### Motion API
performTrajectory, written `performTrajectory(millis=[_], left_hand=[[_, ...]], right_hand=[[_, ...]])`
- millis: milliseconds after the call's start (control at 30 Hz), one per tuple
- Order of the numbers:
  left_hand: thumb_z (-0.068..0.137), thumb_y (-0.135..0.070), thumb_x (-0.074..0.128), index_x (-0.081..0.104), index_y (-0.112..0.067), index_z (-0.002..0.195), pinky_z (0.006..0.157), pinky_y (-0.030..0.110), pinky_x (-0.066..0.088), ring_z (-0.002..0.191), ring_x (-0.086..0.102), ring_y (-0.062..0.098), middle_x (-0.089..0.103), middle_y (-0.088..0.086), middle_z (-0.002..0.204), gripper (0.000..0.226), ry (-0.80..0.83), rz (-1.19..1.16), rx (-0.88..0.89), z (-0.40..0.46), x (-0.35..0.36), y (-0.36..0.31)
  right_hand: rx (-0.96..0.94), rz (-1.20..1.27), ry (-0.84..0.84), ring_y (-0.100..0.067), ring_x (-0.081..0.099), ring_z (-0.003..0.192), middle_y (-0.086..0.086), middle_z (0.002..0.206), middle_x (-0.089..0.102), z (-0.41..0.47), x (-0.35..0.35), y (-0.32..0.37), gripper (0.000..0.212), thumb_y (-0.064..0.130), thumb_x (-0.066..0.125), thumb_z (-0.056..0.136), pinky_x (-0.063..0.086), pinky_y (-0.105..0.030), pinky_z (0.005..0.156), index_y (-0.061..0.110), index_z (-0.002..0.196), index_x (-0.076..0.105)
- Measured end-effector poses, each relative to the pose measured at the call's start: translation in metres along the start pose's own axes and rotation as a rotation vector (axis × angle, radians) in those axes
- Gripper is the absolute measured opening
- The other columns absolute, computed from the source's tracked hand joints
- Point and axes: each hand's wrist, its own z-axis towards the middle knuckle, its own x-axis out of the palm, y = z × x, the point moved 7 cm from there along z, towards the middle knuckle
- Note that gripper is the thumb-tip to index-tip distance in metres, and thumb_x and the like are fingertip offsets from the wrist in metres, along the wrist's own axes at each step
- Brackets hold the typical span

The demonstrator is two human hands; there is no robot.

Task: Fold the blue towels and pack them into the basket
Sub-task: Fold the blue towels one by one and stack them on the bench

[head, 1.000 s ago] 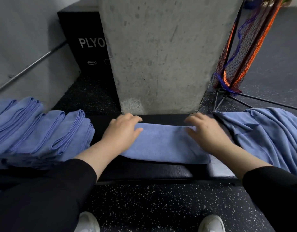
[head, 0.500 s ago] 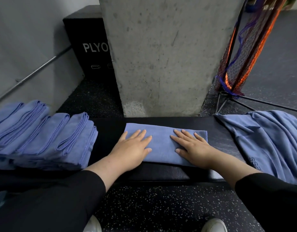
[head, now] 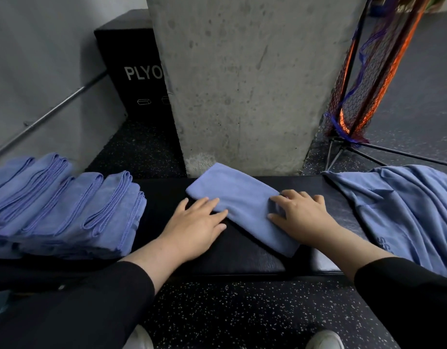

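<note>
- A folded blue towel (head: 238, 205) lies on the black surface (head: 242, 258), its long axis running diagonally from far left to near right.
- The left hand (head: 196, 222), fingers spread flat, touches its near-left edge; the right hand (head: 300, 217), fingers loosely bent, presses its right end.
- Folded towels (head: 66, 210) are stacked to the left, nearer the left hand; unfolded towels (head: 403, 210) lie heaped to the right.
- No basket is identifiable.
</note>
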Motion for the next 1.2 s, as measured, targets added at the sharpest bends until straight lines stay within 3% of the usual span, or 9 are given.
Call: performTrajectory(millis=[133,233,367,500,600,733,900,1067,1200], left_hand=[[0.105,-0.049,0.033,0.06,-0.032,0.131,0.119,0.051,0.02,0.144,0.032,0.019,0.045,-0.003,0.149,0.041,-0.144,-0.032,-0.226,0.014,-0.014,0.013],[0.099,-0.054,0.042,0.056,-0.03,0.123,0.106,0.046,0.035,0.127,0.05,0.021,0.057,-0.006,0.131,0.036,-0.252,-0.07,-0.2,0.015,-0.02,0.009],[0.097,-0.065,0.039,0.029,-0.035,0.155,0.122,0.054,0.014,0.152,0.019,0.018,0.018,-0.004,0.167,0.066,0.005,-0.177,-0.163,0.017,0.001,0.005],[0.103,-0.054,0.036,0.019,-0.037,0.158,0.123,0.058,0.004,0.156,0.002,0.018,0.002,-0.005,0.17,0.06,0.047,-0.208,-0.164,0.027,0.006,0.022],[0.106,-0.042,0.038,0.025,-0.033,0.157,0.122,0.059,0.003,0.156,-0.001,0.018,0.002,-0.001,0.17,0.053,0.005,-0.207,-0.175,0.031,0.004,0.025],[0.105,-0.041,0.041,0.041,-0.028,0.15,0.124,0.051,0.005,0.155,0.007,0.013,0.014,0.0,0.169,0.047,-0.12,-0.191,-0.08,0.027,-0.01,0.0],[0.097,-0.069,0.03,0.004,-0.035,0.161,0.123,0.058,-0.003,0.154,-0.016,0.01,-0.013,-0.007,0.169,0.077,0.087,-0.181,0.03,0.009,0.019,-0.016],[0.102,-0.06,0.031,0.018,-0.029,0.16,0.125,0.049,-0.003,0.155,-0.007,0.01,-0.001,-0.002,0.17,0.067,-0.005,-0.139,0.074,-0.003,0.016,-0.018],[0.094,-0.07,0.019,0.038,-0.026,0.154,0.126,0.033,-0.001,0.155,0.009,0.01,0.017,0.001,0.168,0.077,-0.034,-0.2,0.212,-0.016,0.012,-0.035]], right_hand=[[-0.051,0.072,-0.02,-0.024,0.054,0.117,0.009,0.136,0.049,-0.004,0.001,0.0,0.038,0.053,0.053,0.094,0.038,-0.04,0.092,0.037,0.127,0.061],[-0.111,0.298,-0.04,-0.025,0.059,0.109,0.008,0.128,0.052,-0.013,0.004,0.007,0.028,0.045,0.06,0.091,0.049,-0.042,0.092,0.033,0.114,0.07],[-0.189,0.375,-0.037,-0.024,0.062,0.105,0.007,0.126,0.054,-0.023,0.01,0.016,0.027,0.039,0.066,0.088,0.051,-0.039,0.091,0.032,0.114,0.071],[-0.224,0.272,-0.158,-0.021,0.053,0.108,0.009,0.128,0.049,-0.035,0.0,0.023,0.03,0.044,0.069,0.086,0.045,-0.04,0.086,0.038,0.115,0.067],[-0.255,0.217,-0.246,-0.019,0.044,0.113,0.011,0.128,0.047,-0.041,-0.009,0.026,0.029,0.046,0.062,0.086,0.038,-0.04,0.088,0.042,0.115,0.064],[-0.467,0.282,-0.067,-0.005,0.043,0.132,0.019,0.138,0.051,-0.048,0.012,0.025,0.039,0.054,0.04,0.096,0.038,-0.043,0.103,0.038,0.12,0.066],[-0.511,0.259,0.07,0.004,0.02,0.147,0.026,0.155,0.033,-0.048,0.024,0.007,0.068,0.08,0.037,0.086,0.02,-0.029,0.113,0.041,0.139,0.053],[-0.553,0.158,-0.148,-0.011,0.045,0.136,0.017,0.139,0.053,-0.049,0.011,0.016,0.035,0.047,0.053,0.086,0.041,-0.041,0.1,0.036,0.117,0.064],[-0.566,0.107,-0.245,-0.014,0.056,0.121,0.013,0.122,0.06,-0.049,0.003,0.031,0.023,0.035,0.054,0.081,0.042,-0.038,0.094,0.029,0.1,0.064]])
